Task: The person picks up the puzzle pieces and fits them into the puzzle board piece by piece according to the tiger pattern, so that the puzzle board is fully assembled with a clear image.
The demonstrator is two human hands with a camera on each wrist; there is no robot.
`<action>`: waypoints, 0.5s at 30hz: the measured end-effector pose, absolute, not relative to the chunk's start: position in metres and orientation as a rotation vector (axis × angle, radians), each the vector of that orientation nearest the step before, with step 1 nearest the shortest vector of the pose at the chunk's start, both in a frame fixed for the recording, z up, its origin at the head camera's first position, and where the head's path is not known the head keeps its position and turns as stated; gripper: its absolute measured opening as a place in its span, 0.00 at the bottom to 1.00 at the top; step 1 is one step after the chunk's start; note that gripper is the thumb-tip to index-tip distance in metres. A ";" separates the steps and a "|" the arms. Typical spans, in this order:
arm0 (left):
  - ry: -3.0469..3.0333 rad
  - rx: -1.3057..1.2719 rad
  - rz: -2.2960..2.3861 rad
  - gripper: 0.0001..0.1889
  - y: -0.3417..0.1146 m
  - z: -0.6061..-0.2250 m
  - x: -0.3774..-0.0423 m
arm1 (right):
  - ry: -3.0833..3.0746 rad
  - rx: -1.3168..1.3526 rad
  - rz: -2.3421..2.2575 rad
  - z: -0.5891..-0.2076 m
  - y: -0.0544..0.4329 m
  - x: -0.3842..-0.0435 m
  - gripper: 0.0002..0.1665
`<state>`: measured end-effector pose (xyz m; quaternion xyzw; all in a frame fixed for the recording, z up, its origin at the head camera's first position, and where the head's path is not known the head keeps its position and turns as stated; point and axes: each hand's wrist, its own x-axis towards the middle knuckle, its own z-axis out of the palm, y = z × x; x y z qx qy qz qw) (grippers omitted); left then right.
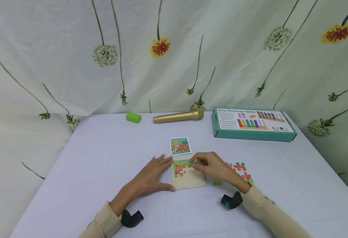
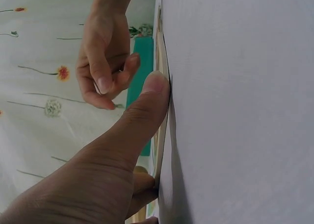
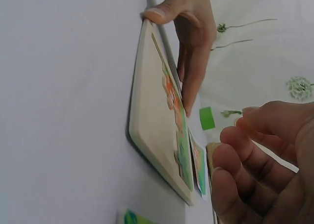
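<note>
A pale wooden puzzle board (image 1: 191, 182) lies on the table, partly filled with tiger-picture pieces (image 1: 180, 169) along its top and left. My left hand (image 1: 154, 174) rests at its left side, fingers stretched toward the upper corner, thumb against the lower corner; the left wrist view shows the thumb (image 2: 152, 87) on the edge. Over the upper right part is my right hand (image 1: 210, 164), its fingers loosely bent. In the right wrist view nothing shows between the right fingertips (image 3: 235, 138). A tiger picture card (image 1: 180, 146) lies just behind the board.
Loose puzzle pieces (image 1: 241, 170) lie right of the board, partly hidden by my right forearm. At the back stand a green block (image 1: 133, 117), a gold toy microphone (image 1: 177, 117) and a teal Ring Challenge Game box (image 1: 252, 135). A flowered cloth (image 1: 174, 76) hangs behind the table.
</note>
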<state>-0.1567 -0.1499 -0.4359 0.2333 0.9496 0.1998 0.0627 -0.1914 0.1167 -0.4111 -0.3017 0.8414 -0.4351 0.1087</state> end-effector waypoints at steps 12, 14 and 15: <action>2.881 0.667 0.569 0.57 -0.148 -0.436 -0.156 | 2.611 -0.754 -1.109 -0.400 0.192 -0.202 0.07; 2.884 0.667 0.562 0.57 -0.148 -0.436 -0.156 | 2.645 -0.762 -1.012 -0.398 0.204 -0.203 0.08; 2.885 0.672 0.566 0.57 -0.148 -0.436 -0.156 | 2.654 -0.756 -0.970 -0.397 0.209 -0.204 0.09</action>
